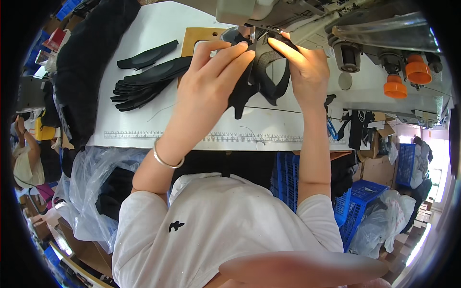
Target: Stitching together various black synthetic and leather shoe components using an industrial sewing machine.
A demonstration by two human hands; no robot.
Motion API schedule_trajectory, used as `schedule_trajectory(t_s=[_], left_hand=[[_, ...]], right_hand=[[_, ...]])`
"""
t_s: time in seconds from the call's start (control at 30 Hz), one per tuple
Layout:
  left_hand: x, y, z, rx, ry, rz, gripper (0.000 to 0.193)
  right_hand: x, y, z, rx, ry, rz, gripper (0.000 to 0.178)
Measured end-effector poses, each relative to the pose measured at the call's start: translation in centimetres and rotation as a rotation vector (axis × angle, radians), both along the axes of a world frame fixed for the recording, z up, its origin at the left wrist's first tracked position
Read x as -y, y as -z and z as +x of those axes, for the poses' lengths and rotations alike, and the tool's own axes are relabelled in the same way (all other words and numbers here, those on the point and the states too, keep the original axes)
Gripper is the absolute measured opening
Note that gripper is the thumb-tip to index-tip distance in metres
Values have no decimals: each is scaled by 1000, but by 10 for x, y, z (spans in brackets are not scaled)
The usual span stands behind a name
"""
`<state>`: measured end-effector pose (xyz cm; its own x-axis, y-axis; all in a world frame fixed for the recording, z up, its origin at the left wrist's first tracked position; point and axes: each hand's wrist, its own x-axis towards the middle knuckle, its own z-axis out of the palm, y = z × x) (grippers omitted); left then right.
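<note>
A black fabric piece (261, 72) with curved, cut-out edges lies under the head of a sewing machine (254, 12). My left hand (211, 72) reaches in from the left, its fingers bent and gripping the piece near the presser foot (252, 33). On the other side my right hand (307, 65) grips the far right part of the same piece, index finger pointing toward the needle area. The left thumb is hidden. Left of my left hand lies a fanned stack of black curved pieces (139, 89), with a single similar piece (149, 55) beyond it.
A printed ruler strip (144, 135) runs along the front of the white table (158, 17). Loose threads lie near it. Dark fabric (96, 62) is heaped at the left edge. Blue snips (331, 127) lie at the right. Orange-capped parts (395, 86) stand at far right.
</note>
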<state>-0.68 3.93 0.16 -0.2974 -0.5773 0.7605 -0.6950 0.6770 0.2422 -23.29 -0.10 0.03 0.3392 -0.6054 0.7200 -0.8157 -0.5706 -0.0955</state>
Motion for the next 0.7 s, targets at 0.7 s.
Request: schedule_trajectory(t_s=[0.7], left_hand=[[46,23,29,71,470,-356,31]], right_hand=[[-79,27,39,1059,-363,771,50]])
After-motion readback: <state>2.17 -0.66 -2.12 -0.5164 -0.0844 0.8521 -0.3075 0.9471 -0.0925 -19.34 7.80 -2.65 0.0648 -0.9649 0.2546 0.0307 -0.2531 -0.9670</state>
